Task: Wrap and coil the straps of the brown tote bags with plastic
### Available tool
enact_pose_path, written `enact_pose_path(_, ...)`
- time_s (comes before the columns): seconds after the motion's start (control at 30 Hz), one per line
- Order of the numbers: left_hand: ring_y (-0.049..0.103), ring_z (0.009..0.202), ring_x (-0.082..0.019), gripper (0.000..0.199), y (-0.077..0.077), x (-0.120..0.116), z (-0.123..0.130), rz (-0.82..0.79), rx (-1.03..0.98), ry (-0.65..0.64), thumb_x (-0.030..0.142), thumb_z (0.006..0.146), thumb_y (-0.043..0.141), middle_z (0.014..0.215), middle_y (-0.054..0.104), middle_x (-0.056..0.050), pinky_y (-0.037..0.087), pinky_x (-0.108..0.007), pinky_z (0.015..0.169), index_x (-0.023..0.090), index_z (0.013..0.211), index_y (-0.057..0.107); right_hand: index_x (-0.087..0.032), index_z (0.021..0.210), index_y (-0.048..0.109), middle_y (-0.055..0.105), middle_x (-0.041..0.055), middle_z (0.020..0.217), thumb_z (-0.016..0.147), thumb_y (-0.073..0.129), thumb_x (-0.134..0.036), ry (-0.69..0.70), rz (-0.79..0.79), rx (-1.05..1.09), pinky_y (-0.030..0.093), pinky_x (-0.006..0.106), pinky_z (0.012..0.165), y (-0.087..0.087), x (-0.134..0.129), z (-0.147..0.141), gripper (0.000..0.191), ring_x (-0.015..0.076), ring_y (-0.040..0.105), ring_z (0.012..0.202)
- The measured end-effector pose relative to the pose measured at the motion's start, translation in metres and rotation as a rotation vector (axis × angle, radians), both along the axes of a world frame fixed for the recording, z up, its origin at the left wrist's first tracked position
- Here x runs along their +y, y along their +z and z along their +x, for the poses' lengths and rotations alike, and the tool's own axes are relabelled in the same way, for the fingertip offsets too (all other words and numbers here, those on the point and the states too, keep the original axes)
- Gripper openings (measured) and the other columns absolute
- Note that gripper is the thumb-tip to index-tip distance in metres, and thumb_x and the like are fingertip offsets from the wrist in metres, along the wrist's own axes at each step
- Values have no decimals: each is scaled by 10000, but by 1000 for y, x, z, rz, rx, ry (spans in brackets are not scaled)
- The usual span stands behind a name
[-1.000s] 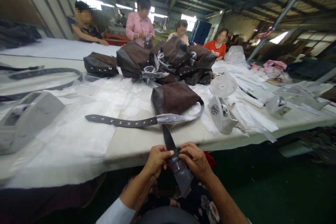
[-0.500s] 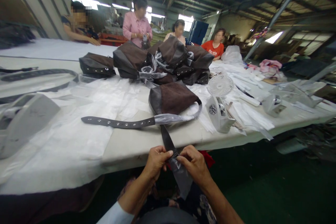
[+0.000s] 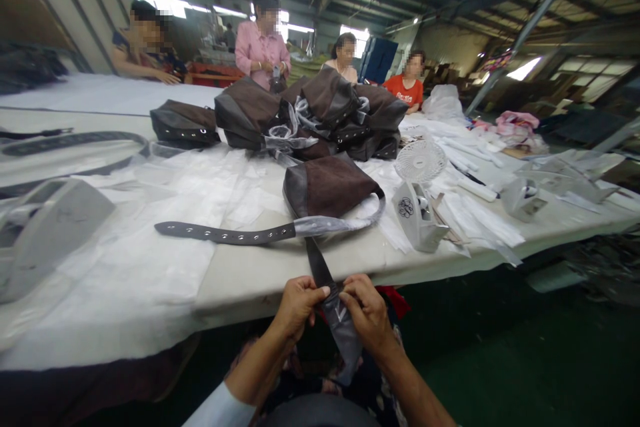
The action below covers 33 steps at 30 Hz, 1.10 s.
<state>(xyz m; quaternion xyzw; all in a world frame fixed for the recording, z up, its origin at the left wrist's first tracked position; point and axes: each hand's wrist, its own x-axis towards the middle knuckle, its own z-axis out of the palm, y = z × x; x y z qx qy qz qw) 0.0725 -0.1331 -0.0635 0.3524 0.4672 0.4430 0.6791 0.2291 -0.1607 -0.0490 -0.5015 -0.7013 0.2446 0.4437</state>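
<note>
Head view: both hands pinch a dark strap and translucent plastic.

Head-worn view, forward and down

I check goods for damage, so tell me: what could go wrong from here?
The plastic at the left hand and right hand looks thin and might tear if pulled hard. The strap runs from the hands toward the bag; a tug might shift the bag if they join, which is hidden. The piled bags lie unevenly and could slide if bumped.
</note>
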Motion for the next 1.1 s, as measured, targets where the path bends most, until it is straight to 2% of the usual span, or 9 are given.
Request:
enact_pose_path(0.27, 337, 262, -40, 318, 4, 3, -3, -27, 12, -41, 336, 557, 729, 411, 497, 49, 215, -160, 247, 156, 531, 469, -183, 777, 551, 503, 52, 875, 873, 494, -165, 23, 82, -57, 412, 292, 756, -4, 4, -2, 113, 172, 521, 844)
enact_pose_path(0.43, 298, 254, -28, 340, 1, 2, -5, -31, 4, -39, 338, 546, 740, 389, 444, 70, 202, -157, 243, 160, 516, 451, -193, 939, 617, 521, 62, 913, 882, 488, -162, 152, 83, -105, 433, 282, 756, -7, 8, 2, 145, 169, 537, 854)
enact_pose_path(0.53, 286, 255, -24, 348, -2, 1, -6, -26, 2, -41, 334, 550, 745, 384, 415, 82, 205, -153, 241, 161, 517, 445, -187, 848, 624, 536, 47, 856, 852, 533, -162, 161, 32, -72, 433, 275, 721, -5, 12, 2, 95, 164, 545, 811)
enact_pose_path(0.67, 315, 271, -30, 336, -6, 2, -8, -19, -8, -72, 333, 572, 743, 414, 451, 66, 231, -151, 242, 154, 539, 460, -183, 759, 591, 542, 15, 775, 803, 574, -151, 105, -76, -38, 420, 261, 670, 0, 16, -3, 57, 149, 539, 731)
enact_pose_path(0.87, 377, 338, -41, 332, -9, 3, -15, 14, -87, -147, 380, 648, 720, 492, 491, 39, 294, -145, 264, 138, 599, 497, -181, 739, 576, 554, -10, 724, 797, 567, -172, 72, -165, -22, 405, 248, 657, 4, 17, -7, 60, 139, 534, 699)
enact_pose_path(0.93, 439, 387, -57, 325, -9, 1, -18, 33, -119, -196, 397, 682, 701, 543, 535, 10, 337, -145, 292, 127, 650, 523, -181, 739, 578, 559, -10, 720, 801, 567, -183, 64, -179, -21, 404, 245, 652, 3, 18, -6, 63, 139, 534, 696)
enact_pose_path(1.0, 494, 435, -74, 321, -10, -4, -20, 51, -153, -239, 359, 673, 724, 616, 589, -14, 395, -153, 336, 116, 801, 558, -180, 730, 577, 560, -9, 719, 802, 569, -194, 53, -187, -17, 405, 245, 650, 2, 19, -5, 74, 140, 533, 696)
enact_pose_path(1.03, 520, 458, -85, 395, -11, -7, -20, 62, -169, -240, 325, 653, 746, 655, 610, -18, 422, -162, 357, 122, 927, 547, -180, 728, 577, 561, -8, 719, 803, 569, -199, 48, -192, -10, 406, 245, 650, 2, 19, -5, 78, 141, 534, 697)
enact_pose_path(1.1, 549, 485, -105, 642, -16, -14, -19, 82, -184, -183, 270, 617, 774, 711, 636, -6, 459, -184, 376, 170, 1146, 425, -178, 727, 578, 563, -8, 716, 804, 570, -210, 45, -213, 7, 408, 246, 645, 2, 19, -6, 84, 141, 535, 690)
